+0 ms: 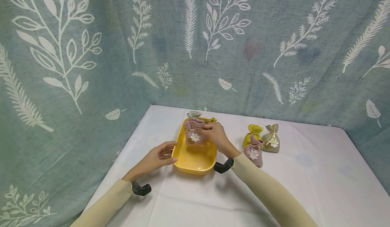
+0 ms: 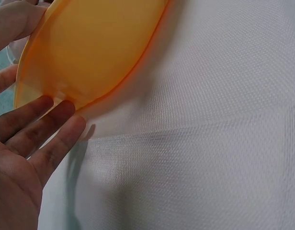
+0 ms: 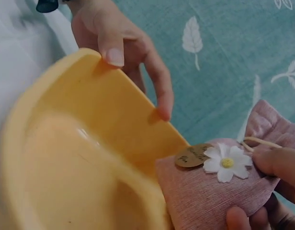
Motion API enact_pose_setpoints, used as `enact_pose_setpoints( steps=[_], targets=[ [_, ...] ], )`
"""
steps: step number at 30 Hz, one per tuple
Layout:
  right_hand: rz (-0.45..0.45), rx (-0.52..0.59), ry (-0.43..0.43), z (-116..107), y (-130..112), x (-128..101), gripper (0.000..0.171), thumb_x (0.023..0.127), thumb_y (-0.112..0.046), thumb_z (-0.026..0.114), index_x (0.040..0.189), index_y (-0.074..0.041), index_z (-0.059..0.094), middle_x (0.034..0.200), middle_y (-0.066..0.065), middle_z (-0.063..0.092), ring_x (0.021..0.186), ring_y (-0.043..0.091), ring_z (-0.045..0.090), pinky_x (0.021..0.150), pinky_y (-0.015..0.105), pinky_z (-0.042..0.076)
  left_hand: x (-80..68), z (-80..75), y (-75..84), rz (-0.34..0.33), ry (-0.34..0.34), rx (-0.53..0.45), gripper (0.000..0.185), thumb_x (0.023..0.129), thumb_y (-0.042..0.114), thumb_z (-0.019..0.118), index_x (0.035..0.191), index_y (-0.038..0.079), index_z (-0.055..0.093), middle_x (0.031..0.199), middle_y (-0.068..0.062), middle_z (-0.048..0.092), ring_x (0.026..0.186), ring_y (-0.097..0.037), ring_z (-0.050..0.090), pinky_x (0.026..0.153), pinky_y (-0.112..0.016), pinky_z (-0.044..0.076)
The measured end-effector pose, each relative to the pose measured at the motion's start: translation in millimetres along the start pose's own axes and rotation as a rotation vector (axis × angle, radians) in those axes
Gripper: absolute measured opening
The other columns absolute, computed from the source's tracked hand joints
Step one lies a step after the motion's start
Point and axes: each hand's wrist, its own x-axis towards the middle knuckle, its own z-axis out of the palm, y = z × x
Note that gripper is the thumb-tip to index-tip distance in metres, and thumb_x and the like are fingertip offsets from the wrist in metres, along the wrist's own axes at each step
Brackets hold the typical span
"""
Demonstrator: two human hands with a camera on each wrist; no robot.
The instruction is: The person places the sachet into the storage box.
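Observation:
A yellow plastic tray [image 1: 195,168] sits on the white tablecloth. My right hand [image 1: 213,132] pinches a pink pouch with a white daisy [image 1: 194,137] at its gathered neck and holds it upright inside the tray's far end. In the right wrist view the fingers [image 3: 281,163] grip that pouch [image 3: 209,196] just over the tray's rim [image 3: 66,143]. My left hand [image 1: 159,156] rests against the tray's left side: straight fingers [image 2: 47,120] touch the outer wall [image 2: 99,43] and the thumb [image 3: 114,52] lies on the rim.
A grey pouch [image 1: 193,114] and a yellow-green pouch [image 1: 208,119] stand at the tray's far edge. To its right stand a yellow-green pouch [image 1: 254,132], a pink daisy pouch [image 1: 254,152] and an olive pouch [image 1: 271,139]. A leaf-print curtain [image 1: 91,67] backs the table.

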Motion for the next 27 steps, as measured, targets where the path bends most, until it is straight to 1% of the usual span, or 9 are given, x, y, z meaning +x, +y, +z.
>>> enact_pose_setpoints(
  steps=[2, 3, 4, 6, 10, 13, 18, 22, 27],
  targets=[
    [0.021, -0.015, 0.018, 3.6, 2.8, 3.6, 0.015, 0.092, -0.023, 0.08, 0.089, -0.008, 0.083, 0.082, 0.002, 0.068, 0.068, 0.015, 0.052, 0.056, 0.028, 0.044, -0.3, 0.5, 0.5, -0.004, 0.001, -0.002, 0.07, 0.092, 0.03, 0.081, 0.152, 0.02, 0.048, 0.147, -0.013, 0.054, 0.131, -0.031, 0.056, 0.109, -0.045, 0.05],
    [0.037, -0.023, 0.029, 5.4, 3.7, 4.9, 0.015, 0.091, -0.023, 0.08, 0.089, -0.008, 0.083, 0.083, 0.002, 0.069, 0.068, 0.015, 0.053, 0.056, 0.027, 0.043, -0.5, 0.7, 0.5, -0.005, 0.0, -0.004, 0.07, 0.092, 0.03, 0.081, 0.152, 0.02, 0.048, 0.147, -0.013, 0.054, 0.131, -0.031, 0.056, 0.109, -0.045, 0.049],
    [0.053, -0.035, 0.039, 7.0, 5.0, 6.2, 0.014, 0.092, -0.022, 0.08, 0.093, -0.009, 0.084, 0.087, 0.001, 0.071, 0.07, 0.013, 0.056, 0.058, 0.026, 0.046, -0.8, 0.9, 0.6, -0.003, -0.002, -0.005, 0.07, 0.092, 0.031, 0.081, 0.152, 0.02, 0.048, 0.147, -0.013, 0.054, 0.131, -0.031, 0.056, 0.11, -0.045, 0.049],
    [0.071, -0.056, 0.042, 9.2, 6.1, 7.2, 0.015, 0.092, -0.02, 0.079, 0.101, -0.009, 0.083, 0.094, 0.003, 0.075, 0.078, 0.015, 0.063, 0.067, 0.031, 0.055, -1.3, 1.2, 0.7, -0.002, -0.006, -0.006, 0.071, 0.091, 0.032, 0.081, 0.153, 0.02, 0.047, 0.147, -0.014, 0.054, 0.131, -0.031, 0.056, 0.11, -0.045, 0.049],
    [0.056, -0.131, 0.055, 9.4, 6.1, 7.9, 0.033, 0.092, -0.015, 0.079, 0.124, -0.008, 0.076, 0.113, 0.006, 0.075, 0.099, 0.02, 0.07, 0.085, 0.038, 0.062, -1.0, 0.5, 0.3, 0.009, -0.008, -0.006, 0.071, 0.092, 0.033, 0.081, 0.153, 0.02, 0.047, 0.147, -0.015, 0.054, 0.131, -0.032, 0.056, 0.11, -0.044, 0.049],
    [0.023, -0.185, 0.064, 4.7, 4.7, 6.3, 0.037, 0.092, -0.015, 0.08, 0.128, -0.01, 0.074, 0.112, 0.005, 0.075, 0.102, 0.02, 0.07, 0.085, 0.034, 0.062, -0.2, -0.5, 0.1, 0.013, -0.004, -0.006, 0.071, 0.091, 0.032, 0.081, 0.152, 0.021, 0.048, 0.147, -0.015, 0.054, 0.131, -0.032, 0.056, 0.109, -0.044, 0.05],
    [0.002, -0.238, 0.067, -12.1, 1.7, -1.8, 0.033, 0.092, -0.02, 0.081, 0.123, -0.012, 0.077, 0.108, 0.0, 0.076, 0.098, 0.018, 0.07, 0.081, 0.032, 0.061, 0.6, -0.3, 0.6, 0.018, -0.011, -0.008, 0.071, 0.092, 0.032, 0.081, 0.154, 0.02, 0.046, 0.148, -0.016, 0.053, 0.132, -0.033, 0.056, 0.109, -0.045, 0.049],
    [-0.031, -0.289, 0.053, -33.3, 0.7, -11.8, 0.031, 0.093, -0.024, 0.079, 0.122, -0.011, 0.077, 0.105, -0.001, 0.075, 0.096, 0.017, 0.068, 0.079, 0.033, 0.061, 1.2, -0.1, 0.5, 0.011, -0.011, -0.005, 0.073, 0.092, 0.032, 0.081, 0.154, 0.019, 0.046, 0.148, -0.016, 0.053, 0.131, -0.032, 0.056, 0.109, -0.044, 0.05],
    [-0.063, -0.293, 0.031, -64.0, -5.6, -29.5, 0.033, 0.096, -0.025, 0.077, 0.125, -0.011, 0.075, 0.106, 0.003, 0.075, 0.091, 0.021, 0.071, 0.078, 0.038, 0.062, 1.3, -0.5, -0.5, -0.004, -0.002, 0.009, 0.072, 0.092, 0.031, 0.081, 0.154, 0.02, 0.046, 0.148, -0.014, 0.053, 0.131, -0.031, 0.056, 0.108, -0.042, 0.051]
  ],
)
